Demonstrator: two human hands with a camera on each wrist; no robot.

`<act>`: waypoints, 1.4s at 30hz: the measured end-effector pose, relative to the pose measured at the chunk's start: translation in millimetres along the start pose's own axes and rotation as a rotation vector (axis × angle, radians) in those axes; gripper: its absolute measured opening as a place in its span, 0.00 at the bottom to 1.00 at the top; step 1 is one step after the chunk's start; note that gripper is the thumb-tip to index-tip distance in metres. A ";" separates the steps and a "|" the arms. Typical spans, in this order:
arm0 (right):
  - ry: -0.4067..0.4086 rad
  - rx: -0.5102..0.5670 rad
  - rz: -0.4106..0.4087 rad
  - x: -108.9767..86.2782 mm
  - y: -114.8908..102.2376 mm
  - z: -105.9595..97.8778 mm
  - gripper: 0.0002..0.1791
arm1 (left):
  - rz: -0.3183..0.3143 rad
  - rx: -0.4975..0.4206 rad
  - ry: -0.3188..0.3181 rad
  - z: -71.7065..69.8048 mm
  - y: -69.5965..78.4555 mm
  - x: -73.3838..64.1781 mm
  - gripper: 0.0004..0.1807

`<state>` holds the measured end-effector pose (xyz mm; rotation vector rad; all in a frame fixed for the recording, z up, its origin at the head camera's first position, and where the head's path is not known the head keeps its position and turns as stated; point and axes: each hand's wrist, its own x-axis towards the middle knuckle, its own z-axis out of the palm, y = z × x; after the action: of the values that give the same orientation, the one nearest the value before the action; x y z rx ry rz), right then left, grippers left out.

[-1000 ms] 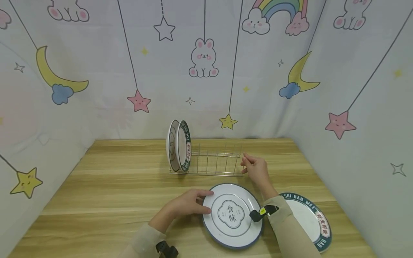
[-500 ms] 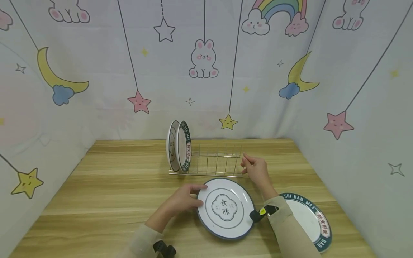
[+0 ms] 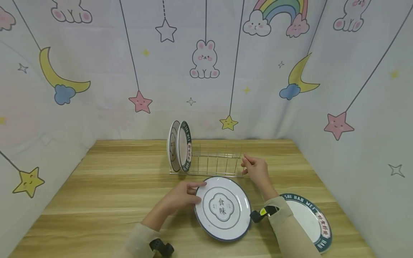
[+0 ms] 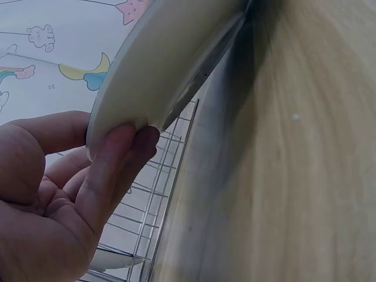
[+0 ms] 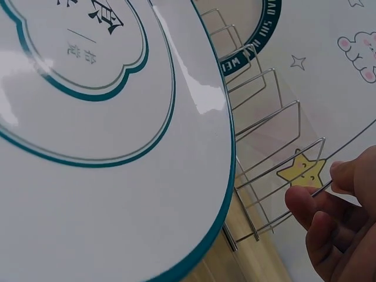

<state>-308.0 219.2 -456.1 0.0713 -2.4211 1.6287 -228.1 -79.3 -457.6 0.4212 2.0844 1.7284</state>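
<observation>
Left hand (image 3: 179,199) pinches the near-left rim of the plate (image 3: 222,209), thumb on one face, fingers on the other; plate sits in front of the rack (image 3: 216,155), tilted, gripped edge up off the worktop (image 3: 113,186) (can't tell if its far edge touches). Right hand (image 3: 257,170) pinches the end wire at the rack's right side. Two plates (image 3: 184,147) stand upright in the rack's left slots, side by side. Green-rimmed plate (image 3: 306,218) lies flat at right, partly under the right sleeve (image 3: 287,222).
</observation>
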 end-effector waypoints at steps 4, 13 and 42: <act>0.000 0.000 0.005 0.8 1.6 0.3 0.19 | 0.026 -0.012 -0.001 -8.1 4.4 -1.1 0.30; -0.012 -0.014 0.027 2.2 0.4 -0.1 0.19 | 0.054 -0.054 0.015 -19.6 21.3 -7.9 0.29; -0.011 -0.005 0.027 -1.4 -4.3 -1.1 0.19 | 0.145 -0.116 0.248 -32.5 56.7 -29.4 0.27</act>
<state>-305.9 218.5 -452.1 0.0473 -2.4451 1.6376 -219.4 -110.4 -393.5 0.3465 2.1511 2.0675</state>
